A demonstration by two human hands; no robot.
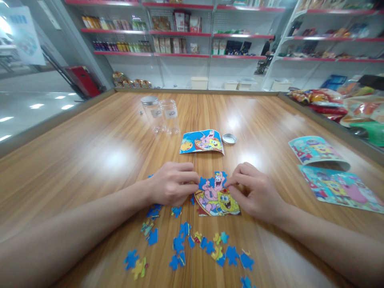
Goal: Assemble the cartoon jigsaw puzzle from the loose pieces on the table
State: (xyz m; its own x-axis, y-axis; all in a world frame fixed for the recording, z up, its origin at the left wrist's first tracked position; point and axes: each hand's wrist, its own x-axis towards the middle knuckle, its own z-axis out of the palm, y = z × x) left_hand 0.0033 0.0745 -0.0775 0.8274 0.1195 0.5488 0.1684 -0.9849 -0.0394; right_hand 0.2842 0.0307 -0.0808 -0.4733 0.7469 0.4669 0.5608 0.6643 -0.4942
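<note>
A partly assembled jigsaw puzzle [212, 200] with a yellow sponge figure and a pink figure lies flat on the wooden table. My left hand [174, 183] is closed, its curled fingertips at the puzzle's upper left edge. On the other side, my right hand [255, 192] pinches the upper right edge between thumb and forefinger. Whether either hand has a single loose piece is hidden by the fingers. Blue loose pieces [178, 244] and a yellow piece [138, 269] are scattered nearer to me. Beyond the hands rests a curled picture sheet [202, 142] showing the same figures.
Two clear plastic jars [172, 116] stand further back, one with a silver lid. A loose metal lid [229, 139] lies beside the sheet. Two more picture sheets [342, 189] are at the right. Packaged goods [324, 100] border the table, with stocked shelves [180, 34] behind.
</note>
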